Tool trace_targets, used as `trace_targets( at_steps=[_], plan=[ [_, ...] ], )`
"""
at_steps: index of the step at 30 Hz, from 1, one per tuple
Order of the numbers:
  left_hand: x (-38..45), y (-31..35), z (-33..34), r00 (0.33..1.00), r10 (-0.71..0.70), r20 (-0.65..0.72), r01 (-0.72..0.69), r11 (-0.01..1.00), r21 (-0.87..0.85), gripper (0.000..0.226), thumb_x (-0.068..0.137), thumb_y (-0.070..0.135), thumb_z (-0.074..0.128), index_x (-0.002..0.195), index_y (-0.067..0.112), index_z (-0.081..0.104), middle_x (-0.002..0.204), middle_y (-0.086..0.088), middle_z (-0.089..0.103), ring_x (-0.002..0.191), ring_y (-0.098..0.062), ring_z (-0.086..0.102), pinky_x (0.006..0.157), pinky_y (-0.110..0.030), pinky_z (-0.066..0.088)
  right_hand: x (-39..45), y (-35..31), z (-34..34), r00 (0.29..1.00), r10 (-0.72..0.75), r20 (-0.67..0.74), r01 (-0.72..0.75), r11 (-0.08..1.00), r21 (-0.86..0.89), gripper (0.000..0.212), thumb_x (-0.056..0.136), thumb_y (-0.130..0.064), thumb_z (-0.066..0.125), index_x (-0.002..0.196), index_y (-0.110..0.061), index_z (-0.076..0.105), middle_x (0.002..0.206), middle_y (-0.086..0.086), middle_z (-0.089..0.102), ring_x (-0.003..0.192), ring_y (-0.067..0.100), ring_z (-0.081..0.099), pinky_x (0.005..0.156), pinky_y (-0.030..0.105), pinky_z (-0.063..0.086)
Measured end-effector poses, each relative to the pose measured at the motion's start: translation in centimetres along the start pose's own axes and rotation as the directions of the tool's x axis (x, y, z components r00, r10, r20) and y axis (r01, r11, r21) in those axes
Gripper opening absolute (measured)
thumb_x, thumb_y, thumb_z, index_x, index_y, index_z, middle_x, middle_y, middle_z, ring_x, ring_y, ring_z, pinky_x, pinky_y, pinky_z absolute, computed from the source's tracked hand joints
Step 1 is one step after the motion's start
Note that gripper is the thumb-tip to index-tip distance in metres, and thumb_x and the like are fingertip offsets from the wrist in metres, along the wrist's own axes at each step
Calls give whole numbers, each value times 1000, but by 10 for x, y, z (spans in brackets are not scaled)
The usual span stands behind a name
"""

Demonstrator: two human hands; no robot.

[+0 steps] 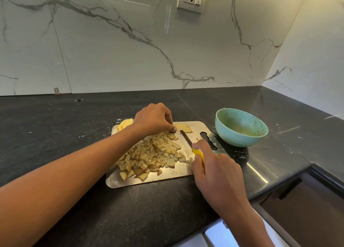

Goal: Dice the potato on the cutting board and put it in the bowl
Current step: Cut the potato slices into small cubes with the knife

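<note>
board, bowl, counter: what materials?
Cutting board: looks like brushed stainless steel, going by its grey sheen and thin edge. Bowl: matte mint green with fine speckles, probably plastic or a fibre composite; I cannot tell which. Counter: dark polished stone, likely granite, since it shows reflections and pale flecks.

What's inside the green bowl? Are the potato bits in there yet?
No potato pieces show inside the green bowl, only smears on its inner wall. The diced potato is still piled on the cutting board. The near rim hides part of the bowl's bottom.

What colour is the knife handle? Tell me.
Yellow; the knife handle shows in the head view, gripped by the right hand.
</note>
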State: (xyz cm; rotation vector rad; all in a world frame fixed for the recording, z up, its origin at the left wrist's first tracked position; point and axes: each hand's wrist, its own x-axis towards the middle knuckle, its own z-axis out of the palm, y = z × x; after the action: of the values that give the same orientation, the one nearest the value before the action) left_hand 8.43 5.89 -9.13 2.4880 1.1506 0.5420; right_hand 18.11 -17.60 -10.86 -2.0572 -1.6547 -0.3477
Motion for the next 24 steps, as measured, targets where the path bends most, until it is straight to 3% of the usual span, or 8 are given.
trace_targets(
  at_steps=[3, 7, 16, 24],
  plan=[
    [1, -4, -6, 1000, 5, 4, -5, 999, -39, 12, 85, 39, 85, 90, 29, 80, 82, 15, 71, 79, -4, 67, 66, -25, 53, 12, -3, 3, 998, 35, -59, -34, 999, 11, 29, 104, -31, 46, 132, -34, 47, 58, -10, 50, 53, 8, 51, 53, 36, 48],
    [3, -11, -11, 999, -7, -33, 4, 996, -86, 0, 89, 25, 84, 89, 25, 83, 78, 13, 73, 76, -5, 68, 60, -19, 45, 41, -8, 17, 1000, 22, 3, -22, 1000, -17, 29, 105, -30, 42, 133, -33, 45, 68, -8, 57, 61, 13, 56, 58, 39, 53],
    [3, -10, -9, 1000, 9, 2, -9, 997, -78, 7, 88, 26, 84, 95, 23, 84, 82, 11, 74, 78, -7, 69, 63, -21, 50, 51, -9, 26, 999, -12, 46, 13, 1000, -19, 28, 105, -32, 40, 132, -35, 44, 72, -7, 58, 67, 17, 59, 63, 40, 54],
    [0, -2, -4, 1000, 2, -21, -1, 1000, 19, 14, 84, 41, 85, 86, 28, 80, 81, 12, 73, 77, -8, 68, 65, -28, 57, 53, -7, 26, 994, -25, 107, 26, 1000, -12, 26, 105, -34, 41, 130, -34, 43, 86, -1, 65, 81, 24, 61, 66, 39, 46]
  ],
)
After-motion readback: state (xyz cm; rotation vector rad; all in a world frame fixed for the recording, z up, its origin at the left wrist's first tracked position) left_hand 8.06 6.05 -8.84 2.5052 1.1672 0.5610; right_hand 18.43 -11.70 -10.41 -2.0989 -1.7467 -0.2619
